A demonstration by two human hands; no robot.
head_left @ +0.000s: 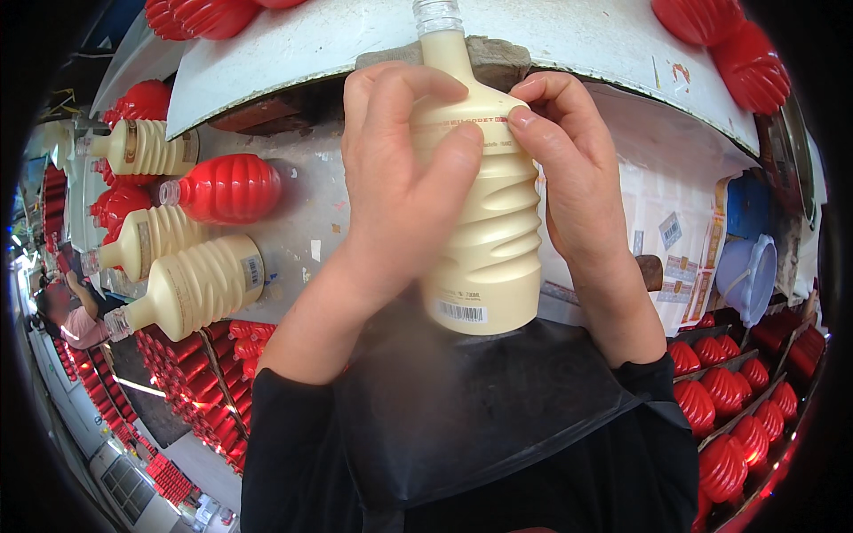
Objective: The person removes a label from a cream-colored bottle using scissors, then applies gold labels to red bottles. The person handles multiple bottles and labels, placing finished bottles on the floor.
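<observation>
Here I have both hands clamped on the cream ribbed bottle [484,240]. My left hand [404,186] and right hand [573,178] flank its shoulder; its long axis runs near to far, neck far

I see my own two bare hands, the left hand [400,178] and the right hand [573,169], with no gloves or rings, my wrists emerging from long black sleeves [284,444], and a smooth, slightly shiny black apron [480,417] covering my front.

White barcode label [461,312] low on held cream bottle [484,240], barcode label [252,271] on lying cream bottle [191,289], loose label sheets [689,258] right
</observation>
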